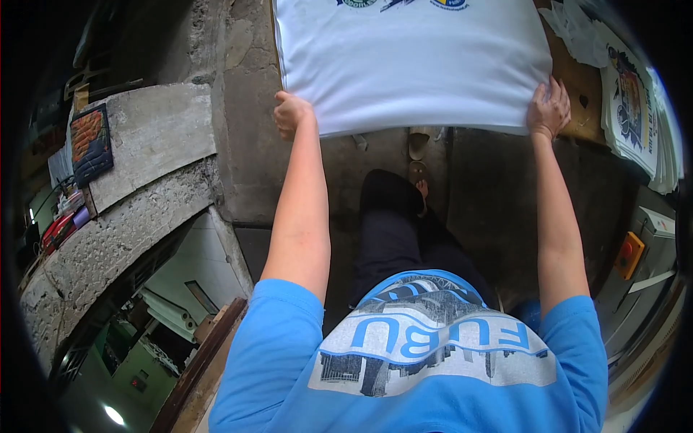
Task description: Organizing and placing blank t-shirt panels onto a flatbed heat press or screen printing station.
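A white printed cloth, perhaps a shirt, lies stretched over a flat board before me, its near edge bowed towards my body. Coloured prints show on it at the top rim of the picture. My left hand grips the cloth's near left corner, fingers curled under the edge. At the near right corner, my right hand holds the edge, fingers on top; its thumb and the underside are partly hidden. The board under the cloth shows only as a thin brown rim on the left.
On the right, a wooden board stands beside a stack of printed white sheets and crumpled translucent plastic. Lower right is a grey machine cabinet with a red button. A concrete ledge with a quilted pad lies left.
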### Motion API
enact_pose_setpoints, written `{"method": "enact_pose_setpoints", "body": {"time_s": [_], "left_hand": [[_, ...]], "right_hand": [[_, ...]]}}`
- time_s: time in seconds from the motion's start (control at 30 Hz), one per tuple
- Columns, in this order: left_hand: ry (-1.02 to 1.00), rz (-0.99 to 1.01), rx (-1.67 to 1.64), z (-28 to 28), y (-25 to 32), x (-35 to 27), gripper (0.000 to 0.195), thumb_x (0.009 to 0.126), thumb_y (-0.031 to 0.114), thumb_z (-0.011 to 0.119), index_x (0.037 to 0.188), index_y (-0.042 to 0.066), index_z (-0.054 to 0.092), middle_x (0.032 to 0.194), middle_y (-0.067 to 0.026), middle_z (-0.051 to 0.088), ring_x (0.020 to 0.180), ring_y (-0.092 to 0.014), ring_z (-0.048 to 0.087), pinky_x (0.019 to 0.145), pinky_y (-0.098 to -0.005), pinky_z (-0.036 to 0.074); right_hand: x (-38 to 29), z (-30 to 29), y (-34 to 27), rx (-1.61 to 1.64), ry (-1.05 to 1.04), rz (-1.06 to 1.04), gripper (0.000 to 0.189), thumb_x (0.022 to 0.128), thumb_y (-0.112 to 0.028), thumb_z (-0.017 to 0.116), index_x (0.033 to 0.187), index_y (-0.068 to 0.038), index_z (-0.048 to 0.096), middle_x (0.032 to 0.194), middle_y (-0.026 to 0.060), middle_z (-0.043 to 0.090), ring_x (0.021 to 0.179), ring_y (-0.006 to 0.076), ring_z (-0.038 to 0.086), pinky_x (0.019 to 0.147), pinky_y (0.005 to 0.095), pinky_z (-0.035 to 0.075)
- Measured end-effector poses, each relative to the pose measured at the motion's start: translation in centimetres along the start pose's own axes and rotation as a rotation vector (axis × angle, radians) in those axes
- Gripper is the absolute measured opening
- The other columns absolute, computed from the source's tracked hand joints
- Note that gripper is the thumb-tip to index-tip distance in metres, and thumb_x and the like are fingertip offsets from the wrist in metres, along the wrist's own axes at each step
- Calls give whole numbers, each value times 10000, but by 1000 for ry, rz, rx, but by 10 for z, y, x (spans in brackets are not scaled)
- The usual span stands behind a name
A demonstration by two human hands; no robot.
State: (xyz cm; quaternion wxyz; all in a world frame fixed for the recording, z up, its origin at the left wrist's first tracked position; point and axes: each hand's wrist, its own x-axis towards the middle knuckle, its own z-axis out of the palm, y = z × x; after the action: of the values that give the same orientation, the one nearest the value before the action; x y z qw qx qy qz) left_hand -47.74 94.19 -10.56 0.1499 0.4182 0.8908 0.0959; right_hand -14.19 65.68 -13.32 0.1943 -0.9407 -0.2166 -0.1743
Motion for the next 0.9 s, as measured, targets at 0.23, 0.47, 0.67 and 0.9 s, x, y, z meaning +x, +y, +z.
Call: {"method": "enact_pose_setpoints", "body": {"time_s": [0.23, 0.47, 0.67, 0.9], "left_hand": [[-29, -27, 0, -2, 1, -1, 573, 836, 403, 261, 887, -20, 644, 943, -195, 623, 919, -334, 584, 812, -420, 423], [-41, -10, 10, -6, 3, -3, 574, 836, 397, 258, 890, -26, 642, 949, -198, 620, 914, -335, 585, 812, -425, 422], [-38, -19, -12, -2, 0, 2, 579, 841, 400, 254, 921, -29, 634, 989, -209, 605, 966, -336, 565, 859, -421, 399], [-45, -27, 14, -3, 1, 1, 592, 846, 410, 235, 923, -14, 640, 1005, -200, 604, 978, -339, 558, 870, -423, 389]], "right_hand": [[0, 4, 1, -30, -5, 6, 396, 821, -386, 429, 1168, -225, 534, 1279, 16, 455, 1210, 204, 369, 1013, 398, 224], [3, 4, 2, -51, -10, -1, 403, 824, -390, 424, 1178, -225, 526, 1279, 10, 454, 1213, 197, 366, 1016, 392, 220], [-1, 0, -4, -9, -5, -9, 390, 825, -373, 432, 1168, -216, 529, 1267, 15, 463, 1206, 199, 371, 1012, 395, 228], [-2, -3, -4, -31, -27, 7, 392, 826, -367, 439, 1175, -209, 522, 1278, 23, 447, 1209, 212, 364, 1010, 399, 229]]}}
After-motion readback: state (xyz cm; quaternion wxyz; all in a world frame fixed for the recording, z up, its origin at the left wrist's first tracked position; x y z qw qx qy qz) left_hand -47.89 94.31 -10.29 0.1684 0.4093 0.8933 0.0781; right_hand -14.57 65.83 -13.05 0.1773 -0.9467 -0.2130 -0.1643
